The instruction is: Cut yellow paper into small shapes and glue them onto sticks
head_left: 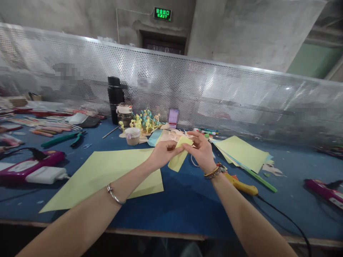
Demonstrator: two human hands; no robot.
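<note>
My left hand (164,153) and my right hand (199,150) meet above the blue work mat (171,210), pinching a folded pale yellow paper piece (179,157) between them. A large pale yellow sheet (99,182) lies under my left forearm. Nearest my right hand, a fanned stack of coloured paper (241,153) lies to the right. Below my right wrist rests a yellow-handled tool (242,185) with a black cord (284,217). Scraps of pale paper (171,136) lie just behind my hands.
Behind my hands stand a black flask (115,100), a glass jar (124,116), a small cup (132,136) and yellow-blue paper figures (146,123). Green-handled pliers (64,139) and a magenta device (32,166) lie left. A perforated metal screen (171,85) runs along the back.
</note>
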